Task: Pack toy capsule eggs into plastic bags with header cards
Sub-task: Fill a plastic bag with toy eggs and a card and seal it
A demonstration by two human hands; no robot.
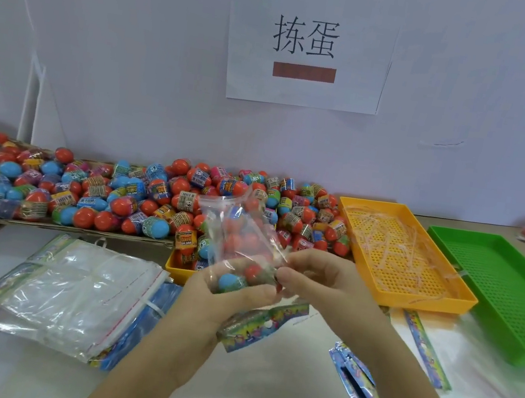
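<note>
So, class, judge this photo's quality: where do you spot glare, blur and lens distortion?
Head view: soft, even light, faint shadows. Head view: white glare streaks the clear bag and the stack of empty bags. Head view: eggs inside that bag look smeared; the wall sign reads sharp. Head view: the wide lens slants the green tray at right.

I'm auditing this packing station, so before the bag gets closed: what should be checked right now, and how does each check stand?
1. Grip on the bag: left hand holds its lower end, right hand pinches its side: ok.
2. Eggs inside: a blue egg and red ones show through: ok.
3. Egg count complete: cannot tell, glare hides some.
4. Header card present under the hands: ok.
5. Bag mouth sealed: cannot tell.
6. Green tray has bare floor for set-down: ok.
</note>
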